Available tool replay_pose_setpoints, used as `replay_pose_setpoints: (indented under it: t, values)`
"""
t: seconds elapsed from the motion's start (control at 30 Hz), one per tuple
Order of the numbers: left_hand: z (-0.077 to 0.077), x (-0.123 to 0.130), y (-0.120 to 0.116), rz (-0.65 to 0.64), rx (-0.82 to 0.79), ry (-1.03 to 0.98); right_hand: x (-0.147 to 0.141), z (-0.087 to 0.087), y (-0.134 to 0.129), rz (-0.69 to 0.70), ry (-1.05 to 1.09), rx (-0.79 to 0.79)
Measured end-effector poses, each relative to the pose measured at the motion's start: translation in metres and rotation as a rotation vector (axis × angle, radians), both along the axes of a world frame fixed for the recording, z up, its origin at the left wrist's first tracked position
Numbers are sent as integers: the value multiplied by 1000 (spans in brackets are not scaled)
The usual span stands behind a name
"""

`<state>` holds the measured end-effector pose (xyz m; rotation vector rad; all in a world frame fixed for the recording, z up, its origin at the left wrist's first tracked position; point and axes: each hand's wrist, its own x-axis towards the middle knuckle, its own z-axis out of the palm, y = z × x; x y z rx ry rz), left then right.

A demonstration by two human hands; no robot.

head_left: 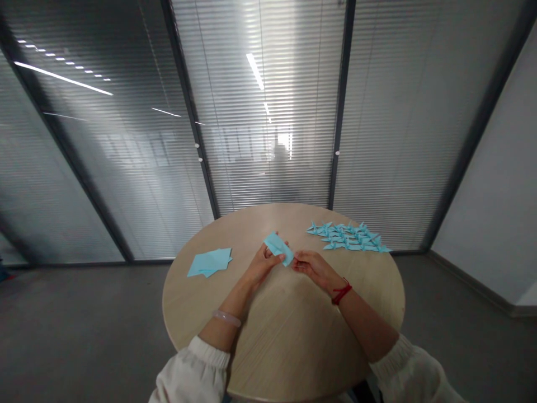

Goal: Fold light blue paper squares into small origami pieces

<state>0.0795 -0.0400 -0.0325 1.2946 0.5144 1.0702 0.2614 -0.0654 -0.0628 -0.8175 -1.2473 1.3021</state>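
Two hands (264, 263) (312, 266) pinch folded paper (278, 248).

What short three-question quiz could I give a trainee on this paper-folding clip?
1. True or false: both hands hold the folded blue paper.
2. Which lies nearer the left hand? A) the flat blue sheets B) the folded paper shapes
3. Fill in: the right hand has a ___ cord at its wrist.

Key: 1 true; 2 A; 3 red.
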Motion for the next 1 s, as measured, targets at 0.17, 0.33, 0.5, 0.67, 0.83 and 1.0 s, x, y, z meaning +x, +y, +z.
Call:
replay_pose_setpoints:
  t: [0.17, 0.33, 0.5, 0.67, 0.83, 1.0]
  values:
    - [-2, 0, 1, 26, -20, 19, -4, 6, -5, 16, -154, 37]
    - [-6, 1, 6, 146, 84, 204, -12, 8, 2, -219, -257, 168]
    - [-9, 4, 9, 191, 170, 325, -15, 8, 0, -230, -314, 271]
    - [-9, 5, 7, 153, 196, 337, -11, 4, 2, -280, -414, 291]
    - [-7, 3, 4, 74, 169, 301, -3, -2, 12, -407, -431, 274]
    - [-8, 2, 3, 43, 88, 241, 3, -7, 17, -484, -429, 281]
